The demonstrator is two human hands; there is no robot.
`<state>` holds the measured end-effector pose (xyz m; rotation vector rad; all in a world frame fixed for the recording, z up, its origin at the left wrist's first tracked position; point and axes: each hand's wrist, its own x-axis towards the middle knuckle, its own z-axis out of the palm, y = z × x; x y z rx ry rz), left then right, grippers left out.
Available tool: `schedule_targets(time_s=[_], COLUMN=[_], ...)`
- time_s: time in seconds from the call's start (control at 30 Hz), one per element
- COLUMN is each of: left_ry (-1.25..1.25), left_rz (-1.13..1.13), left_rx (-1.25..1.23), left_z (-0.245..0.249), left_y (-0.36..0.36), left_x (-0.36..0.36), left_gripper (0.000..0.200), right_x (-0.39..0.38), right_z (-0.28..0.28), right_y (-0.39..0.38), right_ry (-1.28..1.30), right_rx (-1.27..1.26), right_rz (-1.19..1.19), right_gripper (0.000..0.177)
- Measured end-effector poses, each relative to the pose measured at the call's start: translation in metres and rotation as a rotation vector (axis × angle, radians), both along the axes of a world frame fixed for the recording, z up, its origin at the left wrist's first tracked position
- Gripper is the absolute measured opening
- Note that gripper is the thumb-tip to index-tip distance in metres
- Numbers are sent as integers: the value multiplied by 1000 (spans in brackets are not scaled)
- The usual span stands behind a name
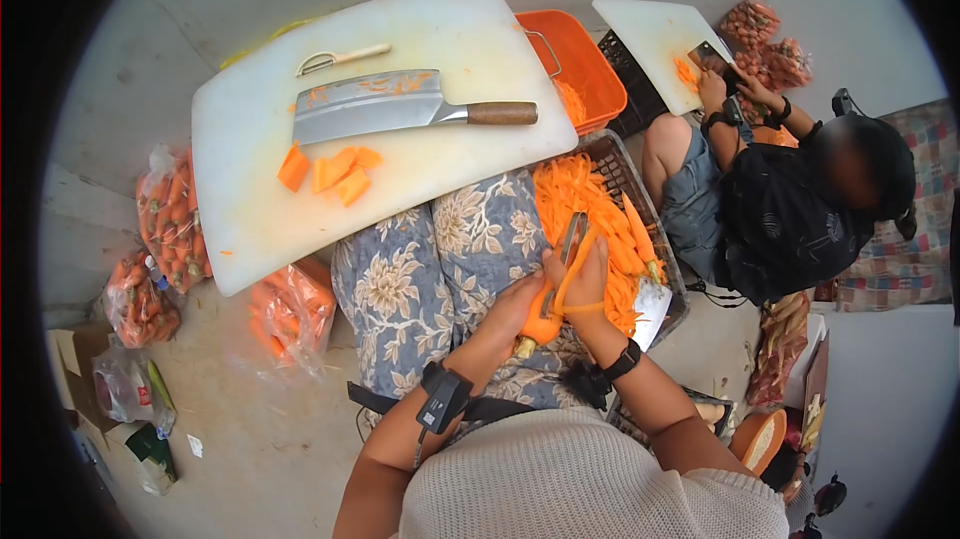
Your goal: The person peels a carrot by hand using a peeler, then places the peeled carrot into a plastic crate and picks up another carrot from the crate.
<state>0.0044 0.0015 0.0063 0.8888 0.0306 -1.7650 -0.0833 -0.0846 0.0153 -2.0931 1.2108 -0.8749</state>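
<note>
My left hand (pixel 513 314) is closed around a thick orange carrot (pixel 541 327), its stem end pointing down towards my lap. In my right hand (pixel 588 277) is a metal peeler (pixel 574 231), which lies against the carrot; the fingers partly hide it. A long orange peel strip (pixel 580 309) drapes over my right hand and wrist. Just beyond my hands, a dark crate (pixel 676 311) holds a heap of carrot strips (pixel 610 239) and a few whole carrots (pixel 640 227).
Ahead, a white cutting board (pixel 240 179) bears a cleaver (pixel 370 104), a second peeler (pixel 340 59) and carrot chunks (pixel 335 174). Behind it stands an orange basket (pixel 600 74). Bagged carrots (pixel 175 219) sit left. At right, a co-worker (pixel 800 199) cuts carrot on another board (pixel 650 29).
</note>
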Motion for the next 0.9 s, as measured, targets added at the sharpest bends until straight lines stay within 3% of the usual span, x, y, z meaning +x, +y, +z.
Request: schedule_targets(time_s=[0.27, 0.33, 0.43, 0.57, 0.67, 0.73, 0.77, 0.8, 0.87, 0.9], left_ry=[3, -35, -45, 7, -40, -83, -54, -24, -27, -29], left_rz=[-14, -24, -28, -35, -63, -85, -103, -120, -126, -142], left_rx=[-38, -20, -36, -38, -44, -37, -65, -95, -85, -76], left_z=[-1, -4, -2, 12, 6, 4, 6, 7, 8, 8], left_y=[3, 2, 4, 2, 4, 5, 6, 6, 5, 5], left_x=[-4, -6, -6, -1, -5, -5, -4, -3, -1, -1], left_gripper=[39, 40, 43, 48, 53, 56, 57, 58, 59, 59], right_x=[-4, -9, -10, -7, -12, -24, -31, -26, -16, -17], right_z=[-16, -33, -41, -38, -41, -57, -65, -73, -88, -91], right_y=[-20, -37, -51, -56, -68, -87, -95, -96, -97, -100], right_ry=[14, -31, -11, 34, -44, -60, -124, -125, -27, -25], right_rx=[95, 183, 361, 338, 494, 497, 681, 682, 604, 606], right_rz=[-78, -240, -233, -241, -270, -341, -263, -259, -548, -545], right_gripper=[29, 31, 33, 33, 33, 26, 22, 22, 18, 18])
